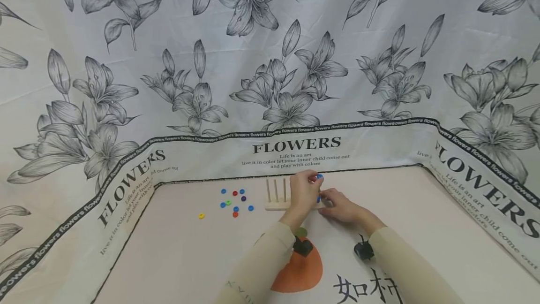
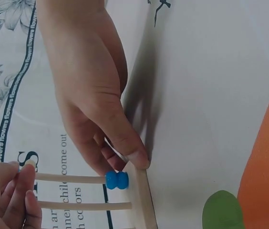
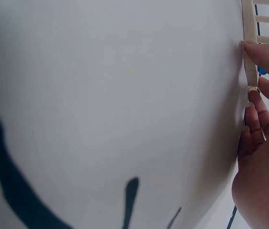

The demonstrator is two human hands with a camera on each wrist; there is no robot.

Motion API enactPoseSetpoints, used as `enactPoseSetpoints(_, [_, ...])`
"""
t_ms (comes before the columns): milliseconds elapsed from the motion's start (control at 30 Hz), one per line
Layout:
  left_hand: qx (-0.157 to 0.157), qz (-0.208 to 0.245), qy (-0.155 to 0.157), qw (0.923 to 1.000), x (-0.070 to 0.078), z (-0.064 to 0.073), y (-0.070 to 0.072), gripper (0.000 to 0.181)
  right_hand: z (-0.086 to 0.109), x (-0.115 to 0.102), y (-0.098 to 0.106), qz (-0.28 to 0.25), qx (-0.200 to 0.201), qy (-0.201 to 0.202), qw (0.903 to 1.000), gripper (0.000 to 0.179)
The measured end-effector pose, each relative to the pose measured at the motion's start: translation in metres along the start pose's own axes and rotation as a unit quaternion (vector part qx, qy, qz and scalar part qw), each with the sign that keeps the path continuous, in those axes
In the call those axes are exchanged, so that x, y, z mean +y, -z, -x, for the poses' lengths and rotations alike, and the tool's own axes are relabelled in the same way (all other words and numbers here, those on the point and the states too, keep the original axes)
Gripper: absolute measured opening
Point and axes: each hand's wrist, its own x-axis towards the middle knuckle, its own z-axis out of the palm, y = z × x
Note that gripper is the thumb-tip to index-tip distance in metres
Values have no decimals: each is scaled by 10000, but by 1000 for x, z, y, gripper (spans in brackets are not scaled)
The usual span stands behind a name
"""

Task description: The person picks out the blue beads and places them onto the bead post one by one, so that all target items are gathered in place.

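A wooden rack with several upright pegs stands toward the back of the table. My left hand is at the top of its rightmost peg, pinching a blue bead between thumb and fingertips. In the left wrist view, two blue beads sit stacked at the foot of that peg, and the fingers of my left hand surround the peg's tip. My right hand grips the right end of the rack's base; the right wrist view shows its thumb on the base's edge.
Loose beads lie left of the rack: several blue ones, a red, a purple, a green, an orange and a yellow. A flower-printed curtain borders the back and sides of the printed tabletop.
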Motion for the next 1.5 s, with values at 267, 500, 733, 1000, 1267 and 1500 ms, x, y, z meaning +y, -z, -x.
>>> enactPoseSetpoints(267, [-63, -417, -115, 9990, 0, -1, -3, 16, 5, -7, 3, 80, 17, 123, 9999, 59])
enactPoseSetpoints(500, [-205, -733, -115, 9970, -4, -2, -4, 17, 11, -17, 6, 204, 13, 260, 9995, 60])
enactPoseSetpoints(733, [-256, -775, -126, 9966, -13, -1, -6, 15, 9, -17, 6, 180, 22, 279, 9994, 58])
enactPoseSetpoints(1000, [-335, -1060, -231, 9935, -15, 0, -8, 16, 10, -16, 5, 224, 89, 211, 9995, 61])
enactPoseSetpoints(1267, [-454, -1372, -148, 9894, -20, 5, -14, 14, 9, -20, 6, 166, -11, 15, 9999, 59])
enactPoseSetpoints(1500, [-469, -1254, -20, 9910, -26, 11, -18, 11, 9, -17, 7, 146, -81, -91, 9998, 61])
